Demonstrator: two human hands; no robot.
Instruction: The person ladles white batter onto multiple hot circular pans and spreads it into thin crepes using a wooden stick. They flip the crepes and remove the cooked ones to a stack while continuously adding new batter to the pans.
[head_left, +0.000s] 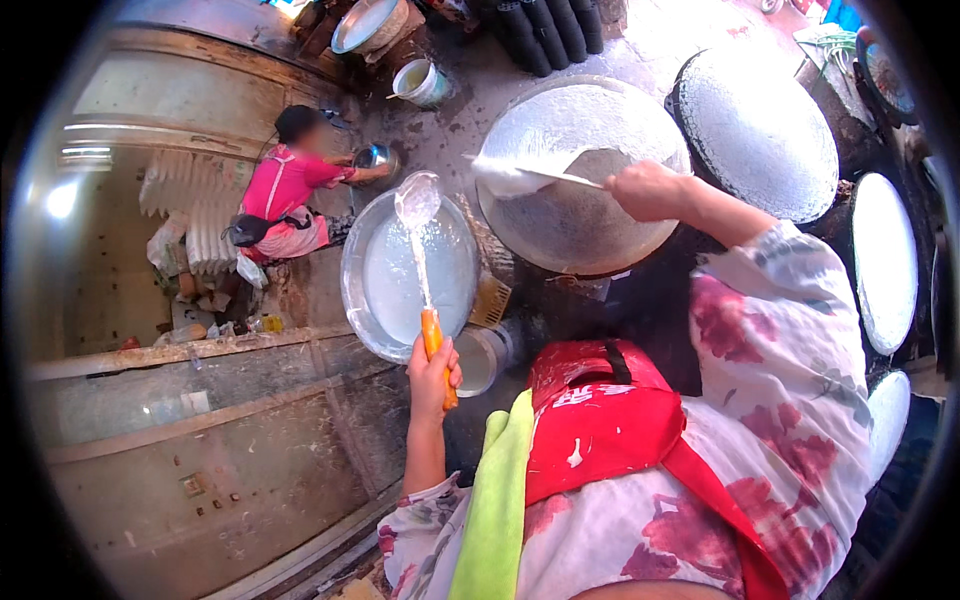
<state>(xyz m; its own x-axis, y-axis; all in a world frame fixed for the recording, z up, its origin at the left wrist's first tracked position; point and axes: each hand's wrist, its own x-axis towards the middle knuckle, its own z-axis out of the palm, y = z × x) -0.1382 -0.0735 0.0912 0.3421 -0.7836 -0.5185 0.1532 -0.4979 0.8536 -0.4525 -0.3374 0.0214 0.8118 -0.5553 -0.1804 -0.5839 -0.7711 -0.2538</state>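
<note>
My left hand (433, 371) grips the orange handle of a metal ladle (418, 201), whose wet, whitish bowl is above the far side of a metal basin (358, 315) of thin white liquid. My right hand (646, 191) is closed on a thin, flat scraper (562, 178), its far end covered by a draped white sheet (501, 178). Under it lies a large round pan (592, 240), whose bare grey surface shows nearest me, with a white layer over the far part.
Further white-coated round pans (757, 135) stand at the right. A bucket (480, 360) and a yellow plastic basket (491, 300) are beside the basin. Another person (279, 180) crouches at the left, hands at a metal pot (375, 161). A small bucket (420, 81) stands beyond.
</note>
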